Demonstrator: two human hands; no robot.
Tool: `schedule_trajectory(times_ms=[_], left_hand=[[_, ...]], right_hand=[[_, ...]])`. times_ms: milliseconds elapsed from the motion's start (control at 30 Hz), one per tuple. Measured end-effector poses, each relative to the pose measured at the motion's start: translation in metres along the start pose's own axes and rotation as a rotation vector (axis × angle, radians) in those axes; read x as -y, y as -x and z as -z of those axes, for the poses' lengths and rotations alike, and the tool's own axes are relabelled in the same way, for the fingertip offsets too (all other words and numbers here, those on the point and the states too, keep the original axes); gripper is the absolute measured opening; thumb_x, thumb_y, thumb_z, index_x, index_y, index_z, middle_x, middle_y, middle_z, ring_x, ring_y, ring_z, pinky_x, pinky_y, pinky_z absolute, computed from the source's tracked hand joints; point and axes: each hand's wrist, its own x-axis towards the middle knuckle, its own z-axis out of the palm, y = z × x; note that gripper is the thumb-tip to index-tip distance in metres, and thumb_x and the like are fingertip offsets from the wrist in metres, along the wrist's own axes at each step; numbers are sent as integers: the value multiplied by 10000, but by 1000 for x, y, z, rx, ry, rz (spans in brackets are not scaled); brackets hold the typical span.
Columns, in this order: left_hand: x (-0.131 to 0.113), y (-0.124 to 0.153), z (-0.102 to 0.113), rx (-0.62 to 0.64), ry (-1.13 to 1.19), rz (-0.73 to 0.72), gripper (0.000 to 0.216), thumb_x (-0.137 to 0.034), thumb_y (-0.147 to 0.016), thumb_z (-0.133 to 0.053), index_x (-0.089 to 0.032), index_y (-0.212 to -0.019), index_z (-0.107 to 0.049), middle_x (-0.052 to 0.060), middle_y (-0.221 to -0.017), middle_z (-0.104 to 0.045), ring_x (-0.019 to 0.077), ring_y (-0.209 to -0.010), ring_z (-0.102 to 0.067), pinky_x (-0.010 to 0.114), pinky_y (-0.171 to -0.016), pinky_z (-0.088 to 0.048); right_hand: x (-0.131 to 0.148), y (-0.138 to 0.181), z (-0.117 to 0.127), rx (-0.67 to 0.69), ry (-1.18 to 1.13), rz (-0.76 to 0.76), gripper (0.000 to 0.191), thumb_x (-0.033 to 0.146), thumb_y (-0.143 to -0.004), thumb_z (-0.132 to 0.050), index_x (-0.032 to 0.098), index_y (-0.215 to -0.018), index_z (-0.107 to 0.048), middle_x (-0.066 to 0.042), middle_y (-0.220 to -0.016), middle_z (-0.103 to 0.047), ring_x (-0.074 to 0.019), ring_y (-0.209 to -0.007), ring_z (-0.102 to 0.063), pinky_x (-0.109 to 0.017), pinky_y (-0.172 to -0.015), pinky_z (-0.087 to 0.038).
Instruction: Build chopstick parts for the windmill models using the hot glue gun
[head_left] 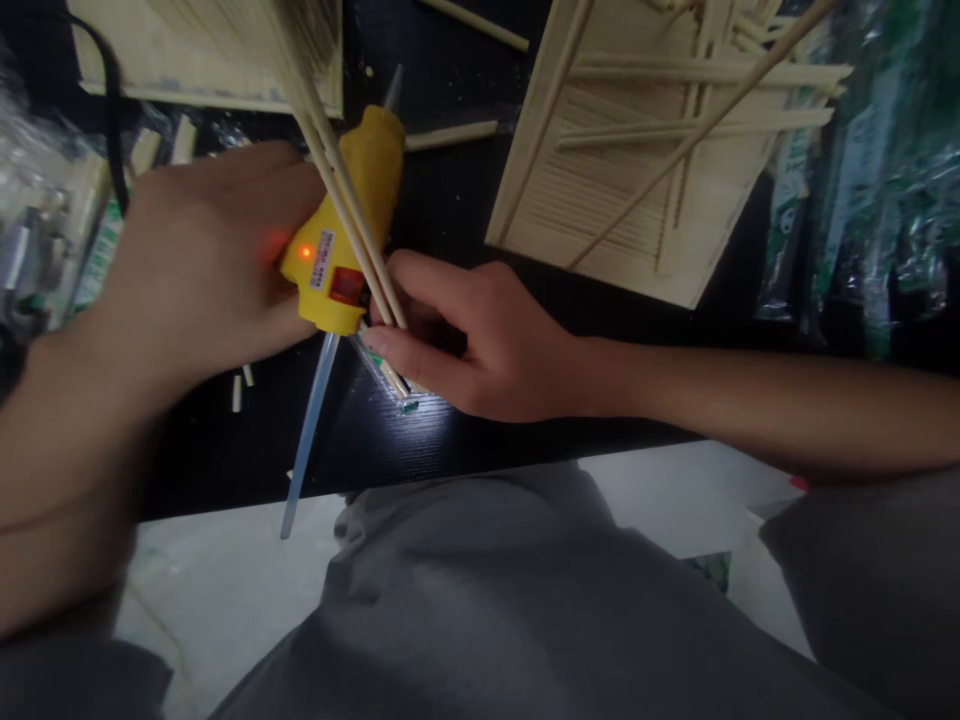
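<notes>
My left hand (199,265) is wrapped round the handle of a yellow glue gun (352,215) whose red light glows; a clear glue stick (307,430) juts out of its back toward me. My right hand (480,340) pinches the lower ends of a few thin wooden sticks (352,215) that slant up across the gun to a stick-built panel (217,45) at the top left. A small green-tipped piece (409,405) lies under my right fingers.
A second wooden stick panel (637,190) with loose sticks on it lies at the upper right on the black table (420,440). Plastic-wrapped packs (862,200) line the right edge, more clutter the left. Short stick offcuts (238,390) lie near the front edge. My grey-trousered knees are below.
</notes>
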Motion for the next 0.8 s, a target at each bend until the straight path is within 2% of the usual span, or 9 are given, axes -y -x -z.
schedule_trajectory(times_ms=[200, 333, 500, 700, 800], left_hand=[[-1, -2, 2, 57, 42, 50, 728, -818, -844, -205, -136, -808, -457, -32, -810, -297, 66, -899, -530, 293, -891, -402], [0, -1, 2, 80, 39, 64, 720, -807, -854, -197, -142, -838, -474, -25, -840, -319, 74, -934, -526, 308, -932, -393], [0, -1, 1, 0, 33, 10, 656, -771, -873, -252, -155, -787, -461, -28, -778, -323, 42, -784, -466, 239, -796, -361], [-1, -2, 2, -8, 60, 14, 591, -741, -871, -267, -186, -766, -440, -9, -768, -344, 85, -739, -457, 271, -742, -341], [-2, -2, 2, 3, 46, 18, 612, -748, -869, -252, -175, -780, -448, -16, -779, -329, 66, -758, -456, 262, -767, -346]], right_hand=[[1, 0, 1, 0, -3, -6, 126, 223, -1076, -438, 170, -967, -408, 74, -767, -525, -37, -639, -472, -192, -667, -425], [1, 0, 2, 26, 43, 7, 124, 244, -1095, -369, 167, -1003, -403, 58, -804, -547, -50, -684, -506, -203, -684, -432], [2, -1, 2, 61, 60, -34, 131, 255, -1093, -380, 167, -1001, -410, 49, -814, -563, -57, -696, -521, -209, -679, -431], [3, -2, 2, 7, -32, -52, 127, 220, -1062, -475, 173, -956, -424, 71, -757, -537, -47, -641, -489, -200, -661, -422], [3, -2, 2, 19, -14, -53, 132, 232, -1069, -461, 171, -960, -419, 67, -766, -537, -50, -655, -496, -202, -666, -420]])
